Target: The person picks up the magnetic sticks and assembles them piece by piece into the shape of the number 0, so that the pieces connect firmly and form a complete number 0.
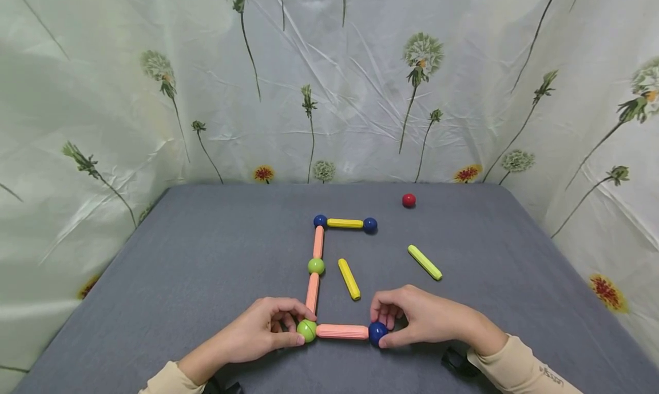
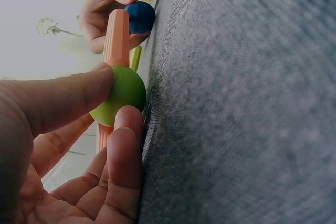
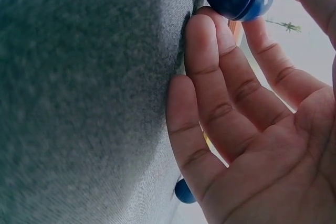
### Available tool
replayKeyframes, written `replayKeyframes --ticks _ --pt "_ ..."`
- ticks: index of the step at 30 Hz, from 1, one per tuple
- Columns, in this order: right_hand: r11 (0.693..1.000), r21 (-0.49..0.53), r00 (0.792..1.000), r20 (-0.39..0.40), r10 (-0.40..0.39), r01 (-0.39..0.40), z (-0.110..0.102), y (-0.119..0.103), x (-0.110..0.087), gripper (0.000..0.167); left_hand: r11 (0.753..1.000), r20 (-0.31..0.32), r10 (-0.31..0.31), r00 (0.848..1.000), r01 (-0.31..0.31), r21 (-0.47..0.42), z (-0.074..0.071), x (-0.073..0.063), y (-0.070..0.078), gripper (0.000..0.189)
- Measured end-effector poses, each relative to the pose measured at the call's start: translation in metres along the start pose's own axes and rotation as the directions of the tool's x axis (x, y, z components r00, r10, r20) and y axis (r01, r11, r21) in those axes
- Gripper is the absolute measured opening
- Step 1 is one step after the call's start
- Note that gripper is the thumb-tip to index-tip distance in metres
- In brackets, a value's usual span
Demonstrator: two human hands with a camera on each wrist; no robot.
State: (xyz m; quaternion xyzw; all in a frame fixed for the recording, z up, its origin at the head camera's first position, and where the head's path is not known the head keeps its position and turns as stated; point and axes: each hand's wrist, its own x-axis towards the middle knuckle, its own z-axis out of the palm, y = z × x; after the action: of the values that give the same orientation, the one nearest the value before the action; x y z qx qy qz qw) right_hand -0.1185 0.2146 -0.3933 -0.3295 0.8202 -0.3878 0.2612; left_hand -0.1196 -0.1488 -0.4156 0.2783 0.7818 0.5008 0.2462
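The left hand (image 1: 262,329) pinches a glossy green ball (image 1: 306,330) between thumb and fingers, a fine seam crossing its round surface; the right hand (image 1: 422,317) grips a smooth blue ball (image 1: 378,333) the same way, its other fingers loosely bent, a groove showing round that ball in the right wrist view; between the two balls lies a pink rod (image 1: 342,331), straight and ribbed lengthwise, its ends meeting both. From the held green ball a second ribbed pink rod (image 1: 312,294) runs away to another green ball (image 1: 316,266); beyond stand a third pink rod (image 1: 318,242), a blue corner ball (image 1: 320,221), a faceted yellow rod (image 1: 345,223) and an end blue ball (image 1: 370,225). Loose nearby are a yellow stick (image 1: 349,279), a lime stick (image 1: 424,262) and, farther off, a shiny red ball (image 1: 409,200); all rest on woven grey cloth (image 1: 206,257), before a creased, dandelion-printed curtain (image 1: 360,108).
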Motion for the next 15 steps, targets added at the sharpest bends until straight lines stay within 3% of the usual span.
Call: replayKeyframes --ticks 15 --pt "0.999 -0.011 0.999 -0.003 -0.035 0.035 0.0037 -0.0011 0.0007 0.024 0.999 -0.015 0.032 0.999 -0.032 0.009 0.0016 -0.0007 -0.0007 0.028"
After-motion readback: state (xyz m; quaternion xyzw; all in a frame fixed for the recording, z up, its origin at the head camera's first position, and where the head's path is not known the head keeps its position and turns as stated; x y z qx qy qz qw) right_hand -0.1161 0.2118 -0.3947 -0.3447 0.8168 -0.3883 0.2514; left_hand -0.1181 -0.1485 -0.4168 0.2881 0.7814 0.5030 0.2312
